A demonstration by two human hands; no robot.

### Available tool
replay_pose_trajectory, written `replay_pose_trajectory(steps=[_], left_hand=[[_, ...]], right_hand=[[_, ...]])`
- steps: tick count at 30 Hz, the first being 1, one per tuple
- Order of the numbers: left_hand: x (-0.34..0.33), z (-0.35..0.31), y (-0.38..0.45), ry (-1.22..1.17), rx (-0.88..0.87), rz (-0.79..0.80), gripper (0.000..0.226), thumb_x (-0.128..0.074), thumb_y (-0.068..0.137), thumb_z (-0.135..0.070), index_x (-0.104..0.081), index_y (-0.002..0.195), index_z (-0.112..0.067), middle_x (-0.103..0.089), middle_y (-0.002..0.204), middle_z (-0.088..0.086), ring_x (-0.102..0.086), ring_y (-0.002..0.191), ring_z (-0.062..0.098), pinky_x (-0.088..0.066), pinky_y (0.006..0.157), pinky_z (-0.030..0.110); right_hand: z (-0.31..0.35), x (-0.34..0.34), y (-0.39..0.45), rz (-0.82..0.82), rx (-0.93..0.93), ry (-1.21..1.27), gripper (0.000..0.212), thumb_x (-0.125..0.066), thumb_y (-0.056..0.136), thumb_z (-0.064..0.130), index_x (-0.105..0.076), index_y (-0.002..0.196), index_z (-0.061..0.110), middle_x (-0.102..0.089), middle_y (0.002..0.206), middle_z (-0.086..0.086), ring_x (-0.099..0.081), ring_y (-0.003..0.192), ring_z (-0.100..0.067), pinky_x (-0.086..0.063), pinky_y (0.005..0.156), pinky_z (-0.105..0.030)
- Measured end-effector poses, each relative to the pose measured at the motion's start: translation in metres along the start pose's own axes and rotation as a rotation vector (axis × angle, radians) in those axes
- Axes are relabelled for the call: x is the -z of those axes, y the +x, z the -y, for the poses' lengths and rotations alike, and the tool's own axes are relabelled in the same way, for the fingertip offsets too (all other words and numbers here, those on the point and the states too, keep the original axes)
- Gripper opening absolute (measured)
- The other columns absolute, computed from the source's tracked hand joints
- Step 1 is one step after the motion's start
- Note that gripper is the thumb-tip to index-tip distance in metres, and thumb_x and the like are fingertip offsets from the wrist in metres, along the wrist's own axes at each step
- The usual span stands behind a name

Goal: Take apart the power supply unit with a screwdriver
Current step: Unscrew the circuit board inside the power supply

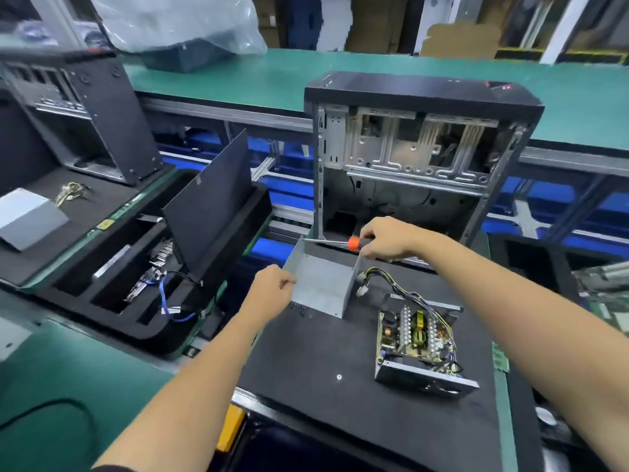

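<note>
Power supply unit (420, 349) parts sit on the black foam mat (323, 403) in front of you, already split in two: the open base with its circuit board, coils and heatsinks lies at your right forearm, and the grey metal cover (321, 284) stands further back, between your hands. Largest of all, though, is the stripped computer case (418, 158) standing upright at the far edge of the mat, its open side facing you and its bare metal drive cage in view. To your left lies a black foam tray (112, 287) with long compartments holding cables and small parts, and a dark panel (207, 199) leans upright in it.

The cover is a bent sheet with a flat middle and two raised walls. Your left hand (272, 291) holds its left wall, fingers curled with the thumb pinching the edge. Your right hand (391, 240) hovers over the cover's far right corner, fingers wrapped around the handle of the screwdriver (337, 241), whose orange collar and metal shaft point left across the cover's back edge. A bundle of black and yellow wires (384, 281) runs from the base up to white connectors lying just beside the cover's right wall. A few tiny dark screws (301, 311) lie on the mat near the cover's front left corner.
</note>
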State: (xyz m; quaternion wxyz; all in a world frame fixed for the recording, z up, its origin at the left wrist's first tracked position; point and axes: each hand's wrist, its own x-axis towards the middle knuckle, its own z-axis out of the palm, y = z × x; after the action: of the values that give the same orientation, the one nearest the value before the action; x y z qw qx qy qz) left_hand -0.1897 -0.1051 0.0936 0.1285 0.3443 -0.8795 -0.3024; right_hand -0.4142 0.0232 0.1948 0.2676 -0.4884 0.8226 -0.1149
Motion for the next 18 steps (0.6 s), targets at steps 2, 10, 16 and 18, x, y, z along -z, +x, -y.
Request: replay_pose_trajectory(steps=[2, 10, 16, 18], left_hand=[[-0.012, 0.015, -0.01, 0.017, 0.055, 0.036, 0.022, -0.055, 0.084, -0.003, -0.075, 0.091, -0.009, -0.056, 0.077, -0.002, -0.056, 0.078, 0.019, -0.043, 0.074, 0.023], [-0.047, 0.034, -0.013, 0.039, 0.212, 0.11, 0.021, -0.054, 0.08, -0.002, -0.07, 0.079, -0.015, -0.068, 0.088, 0.001, -0.062, 0.083, 0.021, -0.053, 0.079, 0.031], [-0.049, 0.035, -0.001, -0.024, 0.268, 0.135, 0.021, -0.066, 0.078, 0.002, -0.064, 0.069, -0.017, -0.062, 0.076, -0.001, -0.063, 0.08, 0.022, -0.051, 0.076, 0.028], [-0.049, 0.035, 0.001, -0.01, 0.279, 0.162, 0.021, -0.065, 0.079, 0.002, -0.063, 0.07, -0.017, -0.064, 0.081, 0.004, -0.064, 0.082, 0.025, -0.051, 0.076, 0.028]], right_hand=[[0.008, -0.006, 0.006, 0.001, 0.023, 0.004, 0.017, -0.063, 0.079, 0.017, -0.053, 0.066, 0.013, -0.056, 0.058, -0.001, -0.051, 0.048, -0.017, -0.036, 0.045, -0.02], [0.006, -0.021, 0.011, 0.033, 0.052, -0.038, 0.017, -0.064, 0.079, 0.02, -0.052, 0.071, 0.011, -0.049, 0.064, -0.001, -0.039, 0.056, -0.018, -0.028, 0.051, -0.028], [-0.005, -0.021, 0.009, 0.034, 0.032, -0.06, 0.028, -0.069, 0.079, 0.021, -0.046, 0.064, 0.013, -0.045, 0.062, -0.001, -0.037, 0.055, -0.017, -0.025, 0.05, -0.029], [-0.007, -0.021, 0.008, 0.042, 0.036, -0.07, 0.026, -0.067, 0.08, 0.02, -0.046, 0.066, 0.011, -0.044, 0.063, -0.002, -0.036, 0.056, -0.018, -0.024, 0.052, -0.03]])
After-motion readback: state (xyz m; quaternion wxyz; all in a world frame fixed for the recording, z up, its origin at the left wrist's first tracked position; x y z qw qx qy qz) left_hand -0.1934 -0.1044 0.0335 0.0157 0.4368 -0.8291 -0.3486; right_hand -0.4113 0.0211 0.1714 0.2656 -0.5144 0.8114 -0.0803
